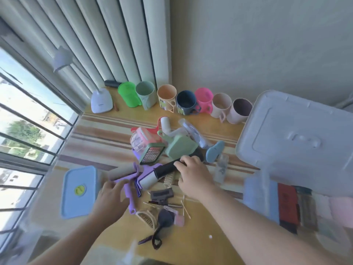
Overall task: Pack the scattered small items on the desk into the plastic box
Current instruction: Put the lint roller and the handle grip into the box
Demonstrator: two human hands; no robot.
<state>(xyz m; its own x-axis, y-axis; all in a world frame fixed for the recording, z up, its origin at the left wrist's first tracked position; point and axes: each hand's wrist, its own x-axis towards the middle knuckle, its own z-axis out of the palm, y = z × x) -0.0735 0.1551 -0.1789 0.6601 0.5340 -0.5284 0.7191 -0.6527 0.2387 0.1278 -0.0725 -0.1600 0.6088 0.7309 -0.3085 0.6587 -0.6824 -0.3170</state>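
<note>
A heap of small items lies mid-desk: a green dustpan-like tool [180,148], a grid chopper [151,154], a purple lint roller [129,188], a black-handled lint roller [166,169], hair clips [147,217] and a dark brush [165,217]. My right hand [193,177] rests on the black handle, fingers curled over it. My left hand [112,196] touches the purple roller's frame, fingers apart. The clear plastic box [267,197] stands at the right, holding folded items, with its pale lid [298,138] leaning above it.
A row of several coloured cups [186,102] lines the back wall. A white desk lamp [101,102] stands at the back left. A blue-lidded container [78,191] sits left of the pile. Window bars and a curtain close off the left side.
</note>
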